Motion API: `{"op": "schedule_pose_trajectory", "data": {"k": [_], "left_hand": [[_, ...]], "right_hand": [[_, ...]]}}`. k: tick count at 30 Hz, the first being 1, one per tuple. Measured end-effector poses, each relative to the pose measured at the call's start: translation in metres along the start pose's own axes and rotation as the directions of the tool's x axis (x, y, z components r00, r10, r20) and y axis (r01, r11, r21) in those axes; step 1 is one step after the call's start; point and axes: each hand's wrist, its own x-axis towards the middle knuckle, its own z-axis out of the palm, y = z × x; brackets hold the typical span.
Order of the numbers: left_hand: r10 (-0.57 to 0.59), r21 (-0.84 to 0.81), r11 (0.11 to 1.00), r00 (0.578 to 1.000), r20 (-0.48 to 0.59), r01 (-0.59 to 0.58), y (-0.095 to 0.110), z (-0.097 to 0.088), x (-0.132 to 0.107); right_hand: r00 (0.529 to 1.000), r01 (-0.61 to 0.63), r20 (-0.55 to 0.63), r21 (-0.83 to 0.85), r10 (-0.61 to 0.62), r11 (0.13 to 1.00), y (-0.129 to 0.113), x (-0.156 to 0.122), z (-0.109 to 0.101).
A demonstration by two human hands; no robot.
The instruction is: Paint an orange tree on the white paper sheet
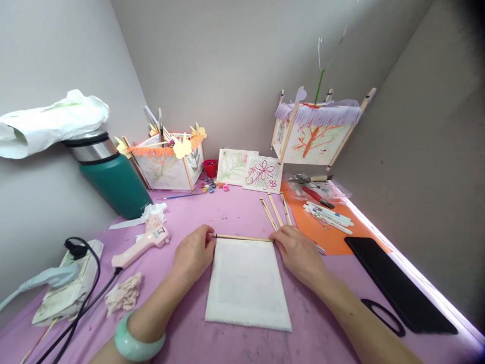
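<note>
A thin wooden stick (242, 237) lies along the far edge of a white square panel (248, 285), which rests flat on the table in front of me. My left hand (194, 253) pinches the stick's left end. At its right end, the fingers of my right hand (299, 253) close on it near the panel's corner. Just beyond my right hand, three more wooden sticks (275, 209) lie side by side, their near ends partly hidden. A pale green bangle (139, 349) circles my left wrist.
On the left are a pink glue gun (142, 242), a power strip (71, 283), crumpled tissue (124, 293) and a green bottle (115, 184). Behind stand a decorated box (166, 169) and two drawn panels (264, 173). A paper lantern (314, 139) hangs right, above pens (329, 216) and a black tray (397, 283).
</note>
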Motion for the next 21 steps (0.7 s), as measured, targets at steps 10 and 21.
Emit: {"op": "schedule_pose_trajectory", "data": {"k": [10,21], "left_hand": [[0.070,0.094,0.993,0.997,0.025,-0.072,-0.0018,0.0023,-0.0016],[0.098,0.070,0.993,0.995,0.018,-0.099,-0.0071,0.0052,0.0039]], "right_hand": [[1.000,0.022,0.012,0.007,-0.023,1.000,0.0032,0.0000,0.0037],[1.000,0.009,0.001,-0.004,-0.009,1.000,0.0003,0.0003,0.0015]]}}
